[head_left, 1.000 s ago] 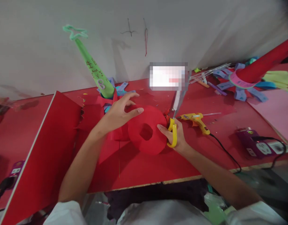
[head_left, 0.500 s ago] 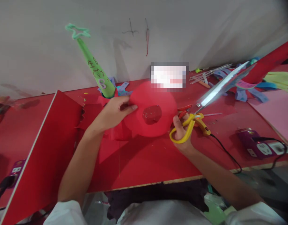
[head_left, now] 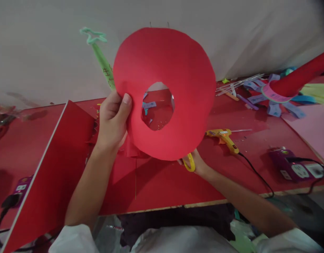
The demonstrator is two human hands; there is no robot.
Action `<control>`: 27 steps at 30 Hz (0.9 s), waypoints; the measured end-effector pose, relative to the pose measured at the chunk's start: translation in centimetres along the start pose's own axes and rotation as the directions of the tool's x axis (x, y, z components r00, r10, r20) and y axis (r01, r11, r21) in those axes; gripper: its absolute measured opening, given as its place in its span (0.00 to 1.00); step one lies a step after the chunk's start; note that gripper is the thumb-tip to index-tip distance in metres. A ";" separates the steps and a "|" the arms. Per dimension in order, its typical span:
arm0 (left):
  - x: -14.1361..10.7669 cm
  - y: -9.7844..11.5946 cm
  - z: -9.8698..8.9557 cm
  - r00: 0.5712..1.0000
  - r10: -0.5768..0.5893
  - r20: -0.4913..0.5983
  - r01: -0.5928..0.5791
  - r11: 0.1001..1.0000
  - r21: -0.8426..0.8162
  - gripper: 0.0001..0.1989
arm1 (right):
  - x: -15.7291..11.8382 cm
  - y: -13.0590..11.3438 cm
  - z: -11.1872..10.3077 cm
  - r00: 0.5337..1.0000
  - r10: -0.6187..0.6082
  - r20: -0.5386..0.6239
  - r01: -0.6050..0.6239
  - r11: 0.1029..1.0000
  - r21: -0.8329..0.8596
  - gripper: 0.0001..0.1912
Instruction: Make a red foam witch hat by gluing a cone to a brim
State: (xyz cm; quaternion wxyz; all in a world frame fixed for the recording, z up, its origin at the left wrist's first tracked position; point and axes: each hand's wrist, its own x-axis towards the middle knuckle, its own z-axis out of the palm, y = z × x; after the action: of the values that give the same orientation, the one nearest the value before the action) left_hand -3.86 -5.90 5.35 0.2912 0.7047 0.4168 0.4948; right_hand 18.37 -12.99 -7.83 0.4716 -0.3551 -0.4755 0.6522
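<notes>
A flat ring of red paper (head_left: pixel 188 70), round with a rough hole in its middle, stands upright in front of me. My left hand (head_left: pixel 114 112) pinches its left edge, thumb on the near face. Through the hole, part of the table and some blue-purple paper pieces show. Low on the right, my right hand (head_left: pixel 197 161) is partly behind the ring's lower edge. It grips scissors (head_left: pixel 189 163), of which only a yellow handle loop shows; the blades are hidden behind the paper.
A yellow hot glue gun (head_left: pixel 225 137) lies right of the ring, its cord running toward a purple power adapter (head_left: pixel 290 165). A red board (head_left: pixel 59 158) leans at left. Behind stands a green paper cone (head_left: pixel 104 65); at right, a red cone (head_left: pixel 301 77) with paper strips.
The red paper ring has been raised and turned to face me, so it looks larger. My right hand and the scissors have moved left and down behind its lower edge.
</notes>
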 end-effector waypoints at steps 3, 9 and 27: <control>0.1 -0.2 0.4 0.981 0.030 -0.191 -0.043 0.997 -0.064 0.19 | -0.3 0.6 -0.1 0.996 0.017 0.090 -0.014 0.999 -0.030 0.36; -0.6 0.6 0.7 0.986 0.022 -0.167 0.009 0.983 0.183 0.24 | -0.7 0.0 -0.5 0.975 -0.005 0.222 0.032 0.993 -0.116 0.34; -1.3 1.1 1.7 0.978 0.159 -0.133 -0.096 0.917 0.388 0.21 | -1.1 -0.5 -0.7 0.954 -0.027 0.298 0.116 0.951 -0.285 0.37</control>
State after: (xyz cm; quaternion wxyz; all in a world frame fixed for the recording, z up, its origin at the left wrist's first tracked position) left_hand -2.15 -7.56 5.13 0.0819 0.7310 0.4798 0.4783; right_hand 19.46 -13.81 -7.52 0.3609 -0.3050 -0.6457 0.5999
